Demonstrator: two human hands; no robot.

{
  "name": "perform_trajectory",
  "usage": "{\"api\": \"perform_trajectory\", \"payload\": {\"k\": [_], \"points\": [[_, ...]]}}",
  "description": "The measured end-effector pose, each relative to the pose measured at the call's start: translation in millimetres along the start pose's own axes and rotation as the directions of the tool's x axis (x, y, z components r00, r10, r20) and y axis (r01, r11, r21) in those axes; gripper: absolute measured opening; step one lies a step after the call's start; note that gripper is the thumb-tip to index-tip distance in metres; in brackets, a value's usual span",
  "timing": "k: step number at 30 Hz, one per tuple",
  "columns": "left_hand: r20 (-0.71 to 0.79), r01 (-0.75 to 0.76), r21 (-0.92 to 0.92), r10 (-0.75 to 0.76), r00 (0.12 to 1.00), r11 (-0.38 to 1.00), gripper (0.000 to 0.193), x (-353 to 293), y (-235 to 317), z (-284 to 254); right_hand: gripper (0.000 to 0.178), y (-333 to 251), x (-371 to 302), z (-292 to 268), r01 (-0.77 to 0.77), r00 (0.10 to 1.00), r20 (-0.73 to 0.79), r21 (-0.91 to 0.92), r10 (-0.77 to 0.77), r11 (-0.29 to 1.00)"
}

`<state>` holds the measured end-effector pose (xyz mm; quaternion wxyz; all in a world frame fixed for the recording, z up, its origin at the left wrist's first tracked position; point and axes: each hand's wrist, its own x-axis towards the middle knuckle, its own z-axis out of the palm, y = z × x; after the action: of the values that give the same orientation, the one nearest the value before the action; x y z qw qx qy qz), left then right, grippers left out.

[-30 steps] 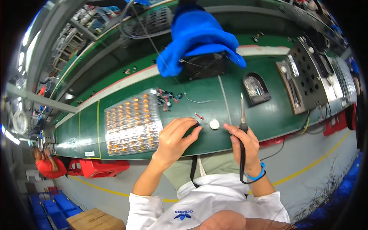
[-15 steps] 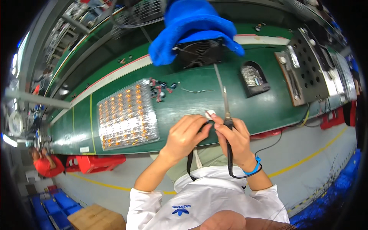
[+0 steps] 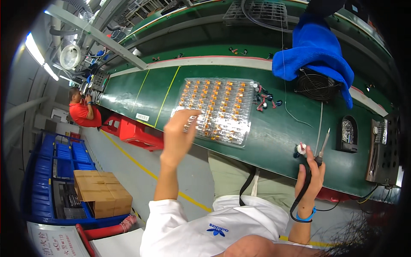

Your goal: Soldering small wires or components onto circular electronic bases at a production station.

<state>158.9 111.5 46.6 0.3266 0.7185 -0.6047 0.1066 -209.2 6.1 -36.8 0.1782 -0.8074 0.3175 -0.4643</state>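
My left hand (image 3: 179, 135) is over the near left part of a clear plastic tray (image 3: 242, 139) with rows of small orange-topped parts. Its fingers are bent and the thumb stands apart from them; I see nothing held. In my right hand (image 3: 314, 177) is a soldering iron (image 3: 324, 144), its tip pointing away from me over the bench. Beside the right fingertips lies a small round white part (image 3: 301, 148) with short red wires and a dark piece next to it. A thin strand of solder wire (image 3: 295, 118) lies farther back.
A fan (image 3: 317, 84) stands at the back under a blue cloth (image 3: 314, 51). To the right are a black holder (image 3: 347, 135) with metallic filling and a metal box with holes (image 3: 387, 150). Small wired parts (image 3: 264, 99) lie beside the tray. A person in red (image 3: 83, 112) sits far left.
My hands have parted: the left moved left to the tray, the right stays with the iron. The white part, earlier between both hands, is now by the right fingertips. The view has swung left.
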Motion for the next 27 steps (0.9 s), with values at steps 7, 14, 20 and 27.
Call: {"api": "perform_trajectory", "payload": {"k": [7,14,20,27], "points": [[-0.021,0.201,0.156,-0.201,0.979,0.967,0.021,-20,-41,-16,0.041,3,0,0,0.012,0.999,-0.031,0.008,-0.012,1.000],[-0.133,0.282,-0.051,-0.287,0.949,0.958,0.019,-15,-48,0,0.042,1,-1,-3,0.035,0.999,-0.006,0.030,-0.035,0.999],[-0.148,0.263,-0.002,-0.261,0.954,0.965,0.021,5,-42,-7,0.045,7,-4,-4,0.026,0.999,-0.020,0.054,-0.025,0.998],[-0.006,0.211,0.199,-0.214,0.977,0.957,0.034,-27,-43,-23,0.047,6,-6,-5,0.048,0.999,-0.028,0.054,-0.046,0.997]]}}
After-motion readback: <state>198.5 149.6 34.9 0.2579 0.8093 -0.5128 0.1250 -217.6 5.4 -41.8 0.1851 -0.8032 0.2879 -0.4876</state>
